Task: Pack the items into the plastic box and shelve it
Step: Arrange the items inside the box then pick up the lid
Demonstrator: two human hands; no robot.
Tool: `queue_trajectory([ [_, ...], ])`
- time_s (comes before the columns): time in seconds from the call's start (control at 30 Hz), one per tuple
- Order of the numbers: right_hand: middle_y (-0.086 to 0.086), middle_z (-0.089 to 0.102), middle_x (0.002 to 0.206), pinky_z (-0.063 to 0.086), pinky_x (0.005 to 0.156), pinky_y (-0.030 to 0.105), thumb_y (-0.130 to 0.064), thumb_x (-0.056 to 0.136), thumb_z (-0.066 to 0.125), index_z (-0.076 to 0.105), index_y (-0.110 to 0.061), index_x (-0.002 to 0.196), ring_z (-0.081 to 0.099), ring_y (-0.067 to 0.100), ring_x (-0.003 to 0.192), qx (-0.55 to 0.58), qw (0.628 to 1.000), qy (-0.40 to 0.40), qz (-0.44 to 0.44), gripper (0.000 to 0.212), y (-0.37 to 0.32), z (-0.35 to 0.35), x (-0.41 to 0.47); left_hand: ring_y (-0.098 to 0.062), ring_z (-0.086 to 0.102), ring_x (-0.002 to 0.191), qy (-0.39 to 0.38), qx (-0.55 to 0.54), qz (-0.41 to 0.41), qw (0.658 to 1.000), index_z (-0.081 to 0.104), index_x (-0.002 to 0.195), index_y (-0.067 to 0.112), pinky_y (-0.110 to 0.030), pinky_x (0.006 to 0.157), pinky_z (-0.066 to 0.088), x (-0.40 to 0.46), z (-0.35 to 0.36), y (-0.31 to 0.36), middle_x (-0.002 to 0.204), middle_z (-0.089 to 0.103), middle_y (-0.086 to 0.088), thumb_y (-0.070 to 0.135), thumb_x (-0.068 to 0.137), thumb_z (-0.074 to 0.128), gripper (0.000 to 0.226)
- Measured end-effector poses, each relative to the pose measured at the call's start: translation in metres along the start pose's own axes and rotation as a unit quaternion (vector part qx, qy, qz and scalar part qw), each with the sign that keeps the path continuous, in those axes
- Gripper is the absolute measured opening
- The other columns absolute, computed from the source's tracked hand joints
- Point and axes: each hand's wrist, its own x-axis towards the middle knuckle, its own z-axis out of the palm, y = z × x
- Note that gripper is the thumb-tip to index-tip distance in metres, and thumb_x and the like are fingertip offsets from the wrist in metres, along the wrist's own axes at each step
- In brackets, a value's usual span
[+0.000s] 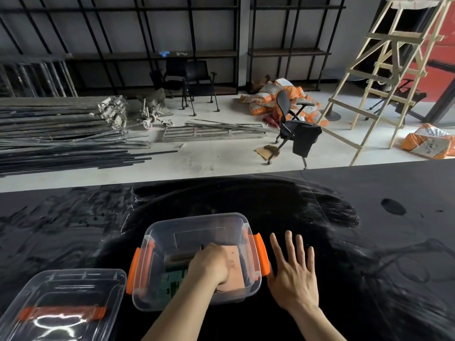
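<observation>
Left grip (209, 264) on roll (181, 258) inside box (197, 223)

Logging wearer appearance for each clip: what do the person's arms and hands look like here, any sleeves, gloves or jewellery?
Both forearms are bare as far as the frame shows, with no sleeves in view. The left hand and right hand wear no gloves. No rings, watch, bracelets or markings can be seen on the fingers or wrists.

Black table (320, 205): bare beyond and right of the plastic box (197, 225), open to passage. Box interior crowded by left hand (210, 264), dark roll (179, 258), cardboard piece (236, 271); right hand (293, 274) flat against its right side. Lid (66, 291) occupies near-left corner.
</observation>
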Motion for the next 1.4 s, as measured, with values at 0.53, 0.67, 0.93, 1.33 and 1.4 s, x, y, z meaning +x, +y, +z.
queue_trajectory([
  [0.53, 0.008, 0.006, 0.170, 0.001, 0.125, 0.054, -0.070, 0.085, -0.014, 0.015, -0.035, 0.160, -0.006, 0.030, 0.156, 0.015, 0.999, 0.028, -0.007, 0.088, 0.001, -0.003, 0.000, -0.021, 0.068, 0.099, -0.064, 0.089, 0.179, 0.978, 0.067, 0.110, 0.020, -0.032, 0.082, 0.055, -0.026, -0.046, -0.001, 0.110, 0.071, -0.002, 0.024, 0.076, 0.085, 0.038],
  [0.67, 0.008, 0.006, 0.170, 0.003, 0.126, 0.054, -0.070, 0.087, -0.011, 0.014, -0.036, 0.160, -0.006, 0.029, 0.156, 0.015, 1.000, 0.021, -0.007, 0.085, 0.002, -0.001, 0.000, -0.018, 0.068, 0.086, -0.098, 0.081, 0.178, 0.976, 0.067, 0.101, 0.012, -0.027, 0.069, 0.056, -0.018, -0.029, 0.003, 0.105, 0.073, -0.006, 0.009, 0.083, 0.078, 0.022],
  [0.93, 0.010, 0.017, 0.168, 0.010, 0.125, 0.056, -0.066, 0.095, 0.023, 0.023, -0.033, 0.159, 0.004, 0.031, 0.156, -0.005, 1.000, 0.023, -0.005, 0.072, 0.004, 0.003, 0.000, -0.030, 0.064, 0.109, -0.116, 0.173, 0.182, 0.961, 0.069, 0.107, 0.004, -0.043, 0.094, 0.055, 0.000, -0.020, 0.020, 0.109, 0.062, -0.005, 0.001, 0.082, 0.075, 0.027],
  [1.33, 0.004, 0.057, 0.148, 0.037, 0.116, 0.047, -0.046, 0.093, 0.061, 0.064, -0.037, 0.131, 0.049, 0.027, 0.140, 0.149, 0.987, 0.037, 0.048, 0.039, -0.008, -0.035, 0.005, -0.022, 0.057, 0.113, 0.146, 0.218, 0.260, 0.929, 0.065, 0.120, 0.018, -0.042, 0.103, 0.046, -0.033, -0.044, -0.021, 0.117, 0.067, -0.003, 0.029, 0.093, 0.065, 0.028],
  [1.4, -0.006, 0.074, 0.106, 0.059, 0.075, 0.037, -0.025, 0.090, 0.070, 0.071, -0.038, 0.097, 0.072, 0.017, 0.093, 0.266, 0.953, 0.143, 0.038, 0.015, -0.023, -0.075, 0.011, -0.020, 0.053, 0.118, 0.174, 0.225, 0.270, 0.920, 0.063, 0.125, 0.021, -0.038, 0.105, 0.041, -0.040, -0.049, -0.041, 0.124, 0.064, 0.001, 0.034, 0.099, 0.055, 0.030],
])
